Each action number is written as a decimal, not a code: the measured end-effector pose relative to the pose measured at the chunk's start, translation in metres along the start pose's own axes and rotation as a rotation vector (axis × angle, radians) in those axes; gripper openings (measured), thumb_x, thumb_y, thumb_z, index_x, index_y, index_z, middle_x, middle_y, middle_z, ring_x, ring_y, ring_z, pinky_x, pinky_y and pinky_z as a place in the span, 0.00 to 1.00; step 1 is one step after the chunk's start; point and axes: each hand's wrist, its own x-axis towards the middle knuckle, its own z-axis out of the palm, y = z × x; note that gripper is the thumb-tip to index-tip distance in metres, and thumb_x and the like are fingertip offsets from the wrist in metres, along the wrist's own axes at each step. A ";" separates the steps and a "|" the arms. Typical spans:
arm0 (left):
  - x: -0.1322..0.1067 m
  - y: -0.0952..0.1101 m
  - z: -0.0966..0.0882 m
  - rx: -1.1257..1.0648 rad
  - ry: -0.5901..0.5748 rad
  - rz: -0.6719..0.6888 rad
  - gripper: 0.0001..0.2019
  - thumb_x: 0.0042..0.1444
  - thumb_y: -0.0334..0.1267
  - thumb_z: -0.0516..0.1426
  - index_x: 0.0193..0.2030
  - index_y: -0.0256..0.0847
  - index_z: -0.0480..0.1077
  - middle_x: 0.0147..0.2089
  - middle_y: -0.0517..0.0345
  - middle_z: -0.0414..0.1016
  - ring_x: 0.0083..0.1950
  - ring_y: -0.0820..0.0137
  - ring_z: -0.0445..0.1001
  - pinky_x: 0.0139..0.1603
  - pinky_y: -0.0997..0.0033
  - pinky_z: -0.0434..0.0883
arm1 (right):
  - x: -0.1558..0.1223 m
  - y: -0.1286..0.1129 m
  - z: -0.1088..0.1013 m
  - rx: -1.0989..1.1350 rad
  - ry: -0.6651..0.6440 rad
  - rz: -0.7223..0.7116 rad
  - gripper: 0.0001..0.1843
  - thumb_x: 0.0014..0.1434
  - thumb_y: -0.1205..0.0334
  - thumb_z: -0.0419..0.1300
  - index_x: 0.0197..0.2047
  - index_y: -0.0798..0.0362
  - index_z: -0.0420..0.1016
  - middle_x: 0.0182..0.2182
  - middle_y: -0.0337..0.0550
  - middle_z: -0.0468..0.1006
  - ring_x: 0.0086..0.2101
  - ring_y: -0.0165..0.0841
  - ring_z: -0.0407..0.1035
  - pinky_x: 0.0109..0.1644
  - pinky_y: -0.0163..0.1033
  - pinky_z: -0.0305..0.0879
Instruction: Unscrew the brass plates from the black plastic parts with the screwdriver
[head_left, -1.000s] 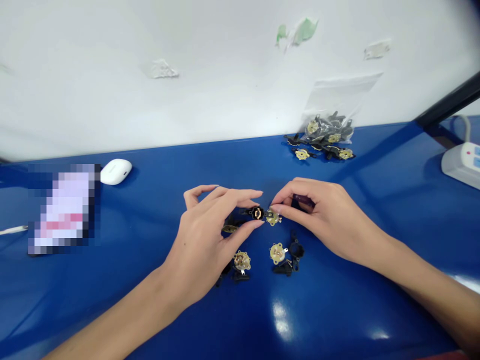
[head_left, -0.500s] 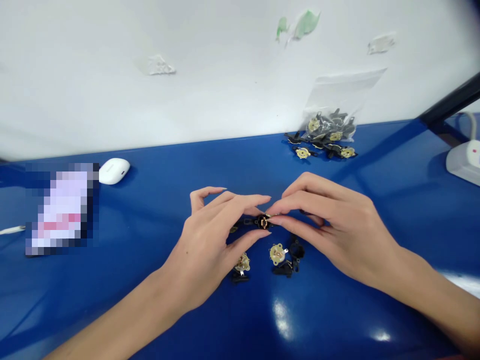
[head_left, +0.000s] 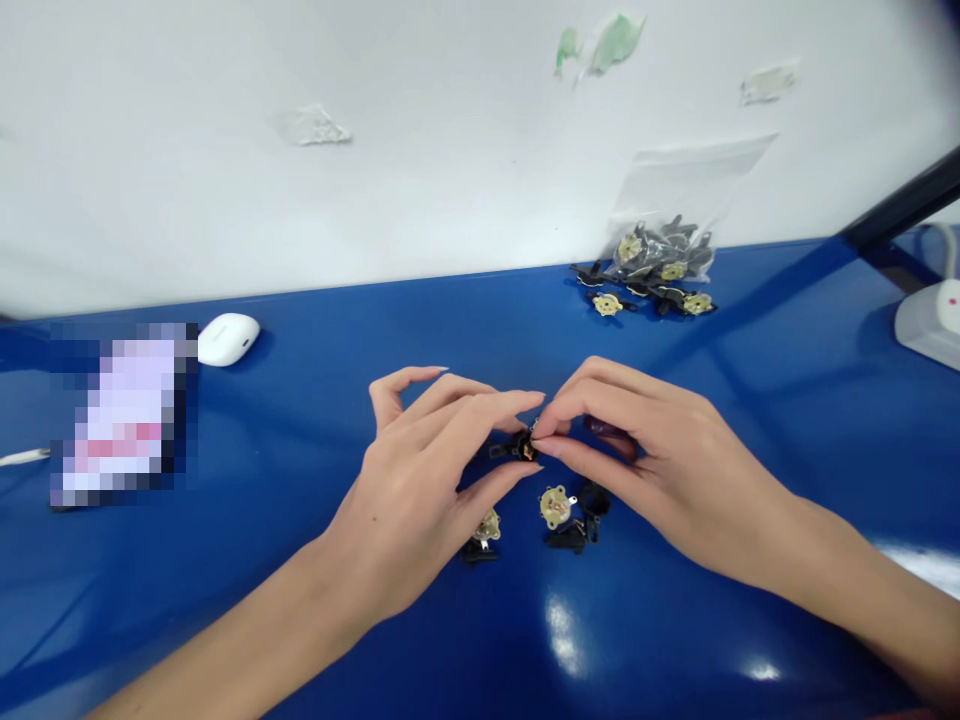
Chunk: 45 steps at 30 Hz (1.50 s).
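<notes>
Both of my hands meet over the middle of the blue table (head_left: 315, 330). My left hand (head_left: 420, 480) pinches a small black part with a brass centre (head_left: 519, 448) between thumb and forefinger. My right hand (head_left: 660, 465) pinches the same part from the right, fingertips pressed on it. Just below the hands lie loose pieces: a round brass disc (head_left: 555, 506), a black housing (head_left: 589, 515) and another brass and black piece (head_left: 484, 530), partly hidden by my left hand.
A clear plastic bag of the same black and brass parts (head_left: 652, 265) leans on the white wall at the back right, with a few spilled in front. A white earbud case (head_left: 227, 339) lies back left, a blurred-out object (head_left: 120, 415) left, a white power strip (head_left: 930, 325) far right.
The brass piece in my right hand has come together with the black part in my left. Both hands closed in on the joined part and stayed nearly still.
</notes>
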 end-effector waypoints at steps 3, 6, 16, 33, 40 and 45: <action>0.000 0.002 -0.001 0.019 -0.011 -0.012 0.19 0.72 0.36 0.71 0.65 0.47 0.73 0.52 0.64 0.88 0.54 0.66 0.86 0.76 0.54 0.60 | 0.001 -0.001 0.000 0.006 -0.018 0.023 0.05 0.79 0.66 0.62 0.48 0.49 0.79 0.43 0.37 0.77 0.33 0.25 0.71 0.36 0.35 0.67; 0.000 0.003 -0.002 0.026 -0.030 -0.018 0.20 0.72 0.36 0.71 0.66 0.47 0.72 0.53 0.63 0.88 0.55 0.67 0.85 0.76 0.54 0.59 | 0.001 -0.002 -0.001 0.002 -0.037 0.028 0.06 0.79 0.65 0.61 0.48 0.49 0.78 0.44 0.38 0.77 0.33 0.26 0.71 0.37 0.36 0.67; -0.001 0.003 -0.003 0.008 -0.063 -0.027 0.20 0.73 0.36 0.70 0.65 0.48 0.71 0.55 0.63 0.90 0.56 0.66 0.86 0.77 0.53 0.58 | 0.001 -0.004 -0.001 0.027 -0.058 0.059 0.07 0.82 0.63 0.57 0.47 0.47 0.74 0.44 0.39 0.75 0.35 0.28 0.70 0.38 0.38 0.66; 0.001 0.001 -0.003 0.067 0.017 -0.136 0.20 0.72 0.38 0.70 0.66 0.52 0.73 0.51 0.62 0.90 0.54 0.60 0.86 0.74 0.46 0.62 | 0.001 0.013 -0.001 -0.061 -0.073 0.205 0.09 0.81 0.59 0.58 0.45 0.47 0.76 0.43 0.40 0.77 0.33 0.31 0.69 0.36 0.41 0.63; 0.001 0.001 -0.002 0.054 0.020 -0.136 0.20 0.72 0.38 0.71 0.66 0.50 0.74 0.50 0.63 0.90 0.54 0.62 0.86 0.74 0.48 0.61 | 0.001 0.014 0.000 -0.107 -0.093 0.244 0.08 0.79 0.59 0.59 0.44 0.46 0.77 0.43 0.38 0.77 0.32 0.31 0.69 0.36 0.43 0.64; 0.001 0.001 -0.002 0.054 0.011 -0.132 0.20 0.72 0.39 0.71 0.67 0.49 0.74 0.50 0.62 0.89 0.55 0.63 0.85 0.74 0.50 0.61 | 0.000 0.014 0.000 -0.109 -0.084 0.257 0.08 0.79 0.58 0.60 0.45 0.45 0.78 0.43 0.37 0.76 0.31 0.30 0.68 0.36 0.44 0.64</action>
